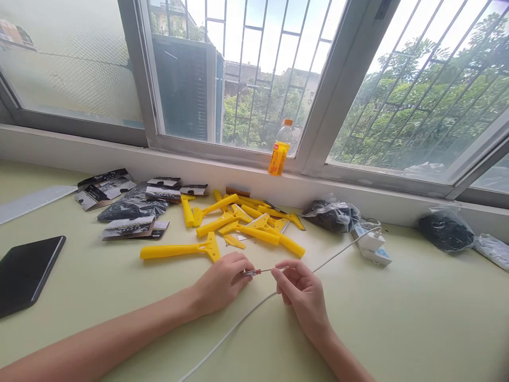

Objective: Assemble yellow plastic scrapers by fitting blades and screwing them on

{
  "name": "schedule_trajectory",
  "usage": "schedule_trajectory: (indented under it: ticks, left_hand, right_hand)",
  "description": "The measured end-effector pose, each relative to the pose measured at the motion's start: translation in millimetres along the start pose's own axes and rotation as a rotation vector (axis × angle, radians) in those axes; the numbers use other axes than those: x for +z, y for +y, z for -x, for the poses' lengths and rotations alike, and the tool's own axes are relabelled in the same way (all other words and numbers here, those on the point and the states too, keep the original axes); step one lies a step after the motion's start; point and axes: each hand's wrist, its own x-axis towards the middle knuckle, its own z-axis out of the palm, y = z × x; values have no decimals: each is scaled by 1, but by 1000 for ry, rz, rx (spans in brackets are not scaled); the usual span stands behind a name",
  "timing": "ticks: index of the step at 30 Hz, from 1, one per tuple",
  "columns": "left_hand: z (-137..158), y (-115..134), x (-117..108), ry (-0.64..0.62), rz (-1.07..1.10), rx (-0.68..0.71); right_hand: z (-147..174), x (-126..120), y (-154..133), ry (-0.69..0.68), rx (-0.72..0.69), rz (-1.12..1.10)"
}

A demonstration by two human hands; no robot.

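Your L hand (227, 280) has screwdriver (251, 273) hdl in grip, R hand (300, 286) pinches shaft (266, 271); loose pinch = poss. slip.

Daylight pours through the window (342, 79) behind the bottle (279, 154), and the sky above it burns nearly white! In front of it, the bench (397, 307) glows evenly, shadows faint; wrapping glints on the bag (332, 215) to its right. Wide-angle stretch tilts frames outward either side. Nearer than the bottle, the slender metal piece (258, 272) looks soft.
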Motion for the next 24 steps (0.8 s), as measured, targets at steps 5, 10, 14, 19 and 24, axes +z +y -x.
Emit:
schedule_trajectory:
  ticks: [5, 10, 14, 19, 24]
  left_hand:
    - [0, 1, -1, -8, 15, -23]
    - [-1, 2, -1, 8, 42, -42]
    - [0, 3, -1, -13, 74, -25]
    - [3, 4, 0, -25, 83, 4]
    - [4, 7, 1, -82, 33, 9]
  right_hand:
    - [0, -3, 2, -14, -20, -20]
    - [0, -2, 3, -53, -11, 6]
    - [0, 0, 4, -127, 28, 88]
    - [-2, 1, 9, -181, -34, 209]
    - [-1, 2, 10, -143, -161, 254]
